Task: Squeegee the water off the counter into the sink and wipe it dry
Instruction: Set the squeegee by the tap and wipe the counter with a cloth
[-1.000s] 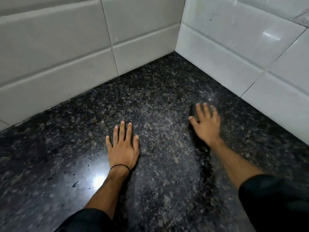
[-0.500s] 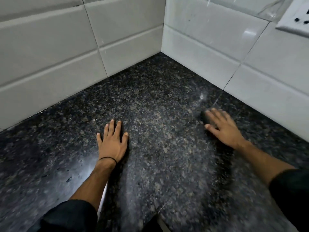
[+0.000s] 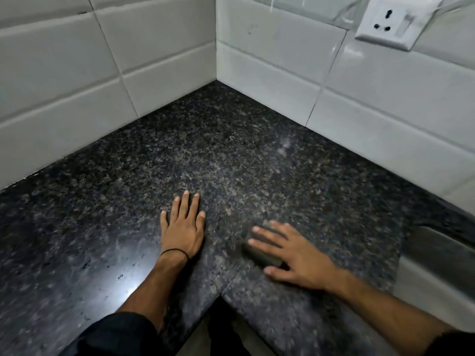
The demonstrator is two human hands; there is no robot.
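Observation:
A dark speckled granite counter (image 3: 231,160) fills the corner between two tiled walls. My left hand (image 3: 183,227) lies flat on it, fingers together and pointing away, holding nothing. My right hand (image 3: 295,255) presses flat on a small grey pad or sponge (image 3: 261,254), fingers spread over it and blurred by motion. Only the pad's near-left edge shows under the fingers. A steel sink rim (image 3: 434,242) shows at the right edge. Small water droplets (image 3: 119,276) and a light glare sit on the counter's near left.
White tiled walls (image 3: 270,62) close off the back and right. A white wall socket (image 3: 397,24) hangs at the upper right. The counter's inner front corner (image 3: 221,294) lies between my arms, with floor below.
My right hand has slid the pad from near the right wall toward me and left, close to the front edge. The view shifted right, bringing the socket and sink rim in. My left hand stayed put.

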